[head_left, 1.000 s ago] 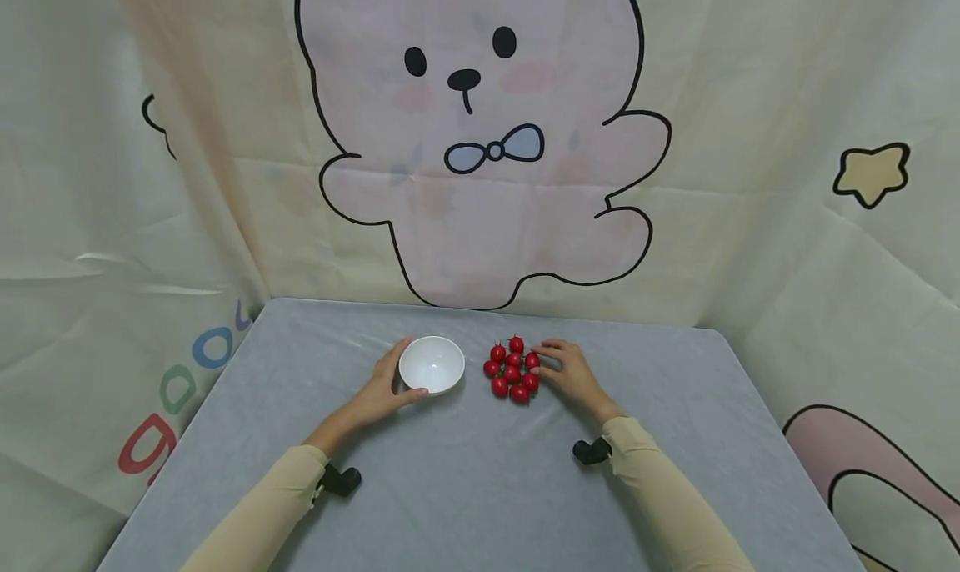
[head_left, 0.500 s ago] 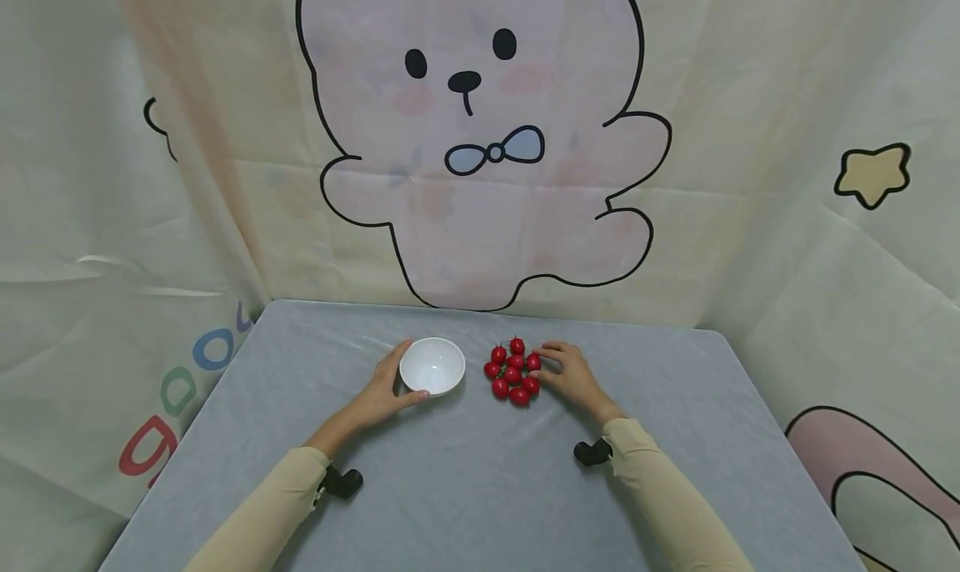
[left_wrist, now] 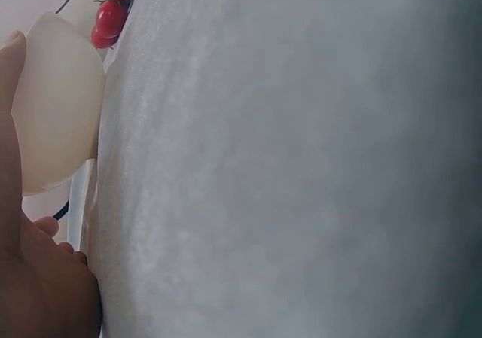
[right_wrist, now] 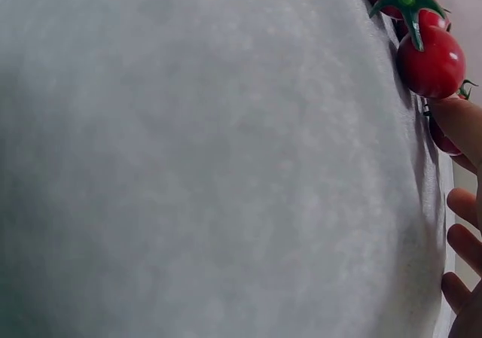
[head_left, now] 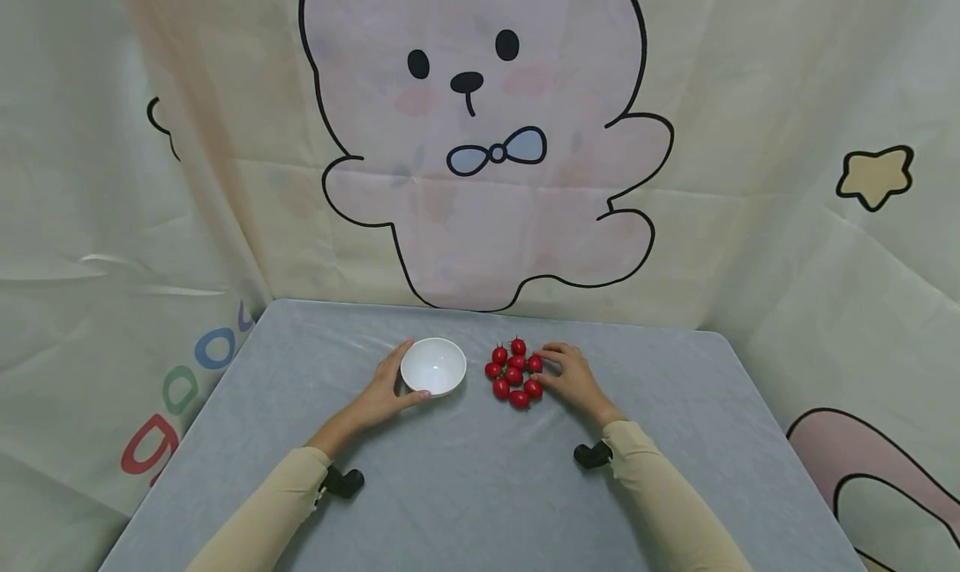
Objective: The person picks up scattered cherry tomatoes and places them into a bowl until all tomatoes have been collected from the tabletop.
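My left hand [head_left: 381,395] grips the left side of a white bowl [head_left: 433,366], thumb at the near rim and fingers round the far side. The bowl stands upright with nothing in it. To its right lies a cluster of red cherry tomatoes [head_left: 513,376] with green stems. At the cluster's right edge my right hand [head_left: 573,376] has thumb and forefinger about one cherry tomato [head_left: 535,363]. In the right wrist view that tomato [right_wrist: 443,137] is partly hidden behind the thumb, and another tomato [right_wrist: 431,62] lies against the thumb tip.
A grey cloth covers the table [head_left: 480,497]. Behind it hangs a curtain [head_left: 465,247] with a bear drawing, and printed curtains flank both sides. A black wrist mount [head_left: 342,482] sits under the left sleeve, another mount [head_left: 592,454] under the right.
The tomatoes beside my right thumb have shifted slightly toward the near side. Both hands and the bowl keep nearly the same places.
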### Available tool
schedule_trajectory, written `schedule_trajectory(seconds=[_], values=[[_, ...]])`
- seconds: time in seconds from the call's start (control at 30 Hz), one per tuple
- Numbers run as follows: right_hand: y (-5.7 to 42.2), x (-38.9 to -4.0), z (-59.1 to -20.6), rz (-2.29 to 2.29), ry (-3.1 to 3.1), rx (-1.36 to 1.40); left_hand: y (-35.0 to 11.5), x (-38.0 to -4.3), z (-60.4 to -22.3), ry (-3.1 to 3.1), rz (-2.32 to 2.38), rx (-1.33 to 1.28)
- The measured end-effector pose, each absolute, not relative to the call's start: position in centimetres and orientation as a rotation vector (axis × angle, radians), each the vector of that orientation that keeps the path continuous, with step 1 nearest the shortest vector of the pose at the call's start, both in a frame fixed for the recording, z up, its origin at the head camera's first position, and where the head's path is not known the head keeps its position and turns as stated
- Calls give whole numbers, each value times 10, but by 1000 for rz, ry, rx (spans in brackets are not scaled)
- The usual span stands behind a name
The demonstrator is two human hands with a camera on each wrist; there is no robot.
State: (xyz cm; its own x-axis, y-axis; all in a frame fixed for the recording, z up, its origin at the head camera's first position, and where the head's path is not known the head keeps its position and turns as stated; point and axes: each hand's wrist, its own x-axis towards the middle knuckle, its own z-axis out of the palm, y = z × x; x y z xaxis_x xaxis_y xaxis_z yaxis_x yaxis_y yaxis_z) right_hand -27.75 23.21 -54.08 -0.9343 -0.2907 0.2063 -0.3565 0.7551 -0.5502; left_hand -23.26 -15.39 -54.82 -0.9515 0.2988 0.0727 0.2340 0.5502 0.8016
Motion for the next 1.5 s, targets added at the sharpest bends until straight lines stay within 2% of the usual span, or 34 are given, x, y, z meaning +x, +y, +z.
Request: schedule_trajectory(seconds=[0.73,1.5], values=[[231,-283,-523,895,-2860,520,-152,-232,-549,2706,1382,455],[210,-285,-502,912,-2795,654,-152,-231,-549,2724,1379,465]])
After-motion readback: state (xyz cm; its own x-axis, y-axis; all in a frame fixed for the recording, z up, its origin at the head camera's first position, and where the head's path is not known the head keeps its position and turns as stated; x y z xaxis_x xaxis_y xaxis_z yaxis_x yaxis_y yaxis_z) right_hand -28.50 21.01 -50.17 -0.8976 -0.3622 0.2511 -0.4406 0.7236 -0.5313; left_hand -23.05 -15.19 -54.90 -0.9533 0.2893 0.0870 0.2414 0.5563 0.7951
